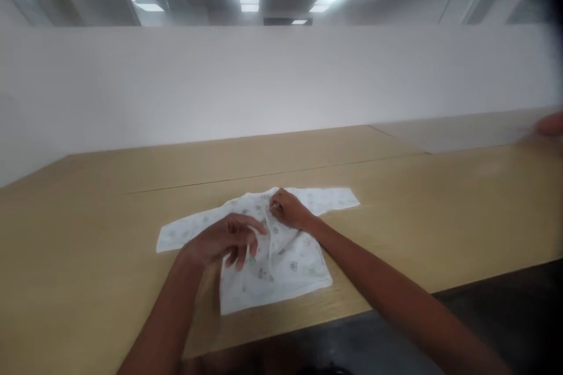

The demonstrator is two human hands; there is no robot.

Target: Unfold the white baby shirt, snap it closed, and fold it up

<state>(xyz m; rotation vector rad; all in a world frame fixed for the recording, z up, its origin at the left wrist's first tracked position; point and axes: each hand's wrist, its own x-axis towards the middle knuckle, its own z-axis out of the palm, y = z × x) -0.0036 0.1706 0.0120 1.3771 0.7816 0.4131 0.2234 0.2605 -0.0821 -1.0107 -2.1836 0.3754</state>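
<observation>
A small white baby shirt with a faint coloured print lies spread on the wooden table, sleeves out to left and right. My right hand pinches the cloth near the neckline, fingers closed on it. My left hand hovers just over the shirt's left front, its fingers curled loosely and apart, touching or nearly touching the fabric's middle edge; I cannot tell which.
A white partition wall runs along the back of the table. At the far right edge a blurred bit of another person's hand shows. The table's front edge falls to a dark floor.
</observation>
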